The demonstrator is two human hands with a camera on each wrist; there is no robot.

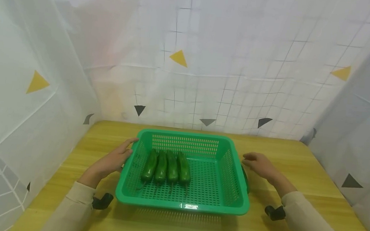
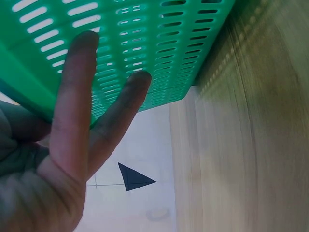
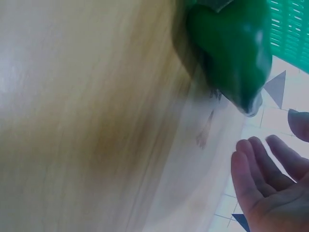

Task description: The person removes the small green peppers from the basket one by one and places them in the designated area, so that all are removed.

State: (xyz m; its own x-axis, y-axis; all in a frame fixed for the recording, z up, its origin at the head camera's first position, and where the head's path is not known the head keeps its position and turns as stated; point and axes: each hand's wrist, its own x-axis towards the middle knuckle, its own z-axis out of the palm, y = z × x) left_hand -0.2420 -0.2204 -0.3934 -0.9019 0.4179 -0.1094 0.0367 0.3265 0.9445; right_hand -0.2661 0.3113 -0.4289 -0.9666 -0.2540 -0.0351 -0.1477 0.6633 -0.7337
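Note:
A green slotted plastic basket holds several long green peppers, lined up side by side in its left half with stems toward the front. My left hand is at the basket's left side. In the left wrist view, two straight, spread fingers lie against the slotted outer wall. To the right of the basket, my right hand hovers with fingers loosely bent and nothing in them. Another green pepper lies outside the basket along its right wall, close to the right fingertips and mostly hidden by the rim in the head view.
The basket stands on a yellow wood-grain table. White patterned sheeting rises behind the table and along both sides. Black camera mounts stick out from both wrists.

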